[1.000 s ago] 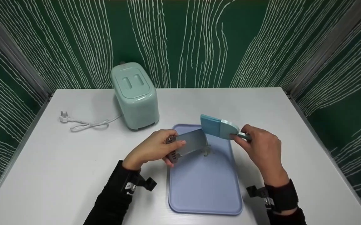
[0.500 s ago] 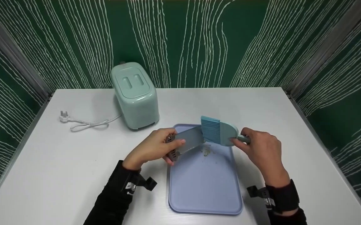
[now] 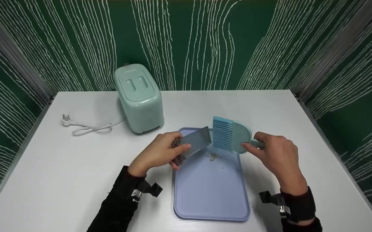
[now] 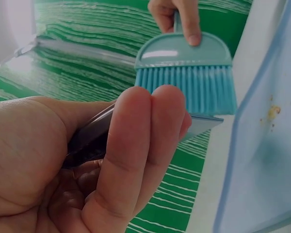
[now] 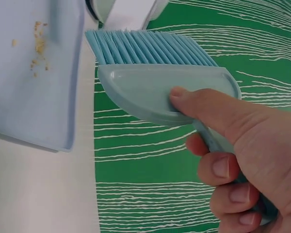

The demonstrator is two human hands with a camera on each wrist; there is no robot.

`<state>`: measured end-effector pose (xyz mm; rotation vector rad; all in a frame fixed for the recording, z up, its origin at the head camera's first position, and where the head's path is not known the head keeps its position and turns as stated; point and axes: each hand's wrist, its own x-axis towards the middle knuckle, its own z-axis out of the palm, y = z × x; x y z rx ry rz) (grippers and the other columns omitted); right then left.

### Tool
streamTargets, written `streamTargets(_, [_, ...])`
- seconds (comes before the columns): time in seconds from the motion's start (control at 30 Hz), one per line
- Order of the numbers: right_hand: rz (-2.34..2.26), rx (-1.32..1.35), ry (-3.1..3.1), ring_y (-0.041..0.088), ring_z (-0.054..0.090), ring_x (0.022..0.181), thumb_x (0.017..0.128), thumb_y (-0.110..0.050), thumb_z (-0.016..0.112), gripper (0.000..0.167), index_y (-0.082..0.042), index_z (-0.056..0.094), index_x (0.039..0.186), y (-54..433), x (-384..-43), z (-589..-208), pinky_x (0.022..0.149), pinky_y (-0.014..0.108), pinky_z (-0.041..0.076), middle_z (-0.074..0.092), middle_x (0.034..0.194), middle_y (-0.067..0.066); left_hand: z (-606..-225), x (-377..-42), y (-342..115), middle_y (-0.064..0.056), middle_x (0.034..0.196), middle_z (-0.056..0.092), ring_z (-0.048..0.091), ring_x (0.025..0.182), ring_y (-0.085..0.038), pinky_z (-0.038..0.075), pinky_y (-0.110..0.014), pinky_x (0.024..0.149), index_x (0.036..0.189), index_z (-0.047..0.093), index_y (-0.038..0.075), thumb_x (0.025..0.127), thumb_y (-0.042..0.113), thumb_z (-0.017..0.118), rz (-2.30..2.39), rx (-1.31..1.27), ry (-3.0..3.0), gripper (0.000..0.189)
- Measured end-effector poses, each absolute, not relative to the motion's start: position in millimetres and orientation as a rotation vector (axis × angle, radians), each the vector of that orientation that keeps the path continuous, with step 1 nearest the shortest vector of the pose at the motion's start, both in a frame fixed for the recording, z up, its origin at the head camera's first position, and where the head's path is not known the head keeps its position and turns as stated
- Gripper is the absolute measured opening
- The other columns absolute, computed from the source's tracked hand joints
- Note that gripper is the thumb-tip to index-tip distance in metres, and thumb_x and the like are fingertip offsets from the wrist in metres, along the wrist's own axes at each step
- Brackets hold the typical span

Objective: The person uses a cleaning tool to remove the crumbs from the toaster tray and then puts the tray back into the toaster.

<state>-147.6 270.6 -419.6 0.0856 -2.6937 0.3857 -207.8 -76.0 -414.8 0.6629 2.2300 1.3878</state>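
Observation:
My left hand [image 3: 160, 153] grips a crumb tray [image 3: 196, 141], a thin grey metal plate with a slotted end piece, thumb on top. It is held tilted above the far end of a lavender tray [image 3: 211, 193]. In my right hand [image 3: 274, 154] is a light-blue hand brush [image 3: 232, 134]; fingers curl round its handle and the thumb presses its body in the right wrist view. The bristles [image 5: 150, 47] point left, just beyond the crumb tray's far end. Yellowish crumbs [image 3: 212, 156] lie on the lavender tray below.
A mint-green toaster [image 3: 141, 100] stands at the back left of the white table [image 3: 60, 180]. Its white power cord [image 3: 92, 128] lies loosely coiled to its left, ending in a plug [image 3: 66, 120]. Green walls with white streaks surround the table.
The brush first swept down along the crumb tray's end, then moved right, off it, its bristle face turning toward the head camera. More crumbs show on the lavender tray. My left hand stays nearly still.

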Motion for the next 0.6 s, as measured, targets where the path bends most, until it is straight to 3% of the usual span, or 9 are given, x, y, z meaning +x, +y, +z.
streamTargets(0.6, [0.391,0.043,-2.586,0.019,0.043,0.047,0.086,-0.039,0.091,0.033,-0.012,0.072,0.082,262.9,-152.5,-427.4,0.043,0.03,0.021,0.048,0.053,0.001,-413.8,-202.6,-71.1,-0.016,0.091,0.071,0.076,0.059,-0.02,0.064,-0.035,0.054,0.113,0.063,0.004,0.109,0.027,0.067,1.38,0.693,2.282,0.023])
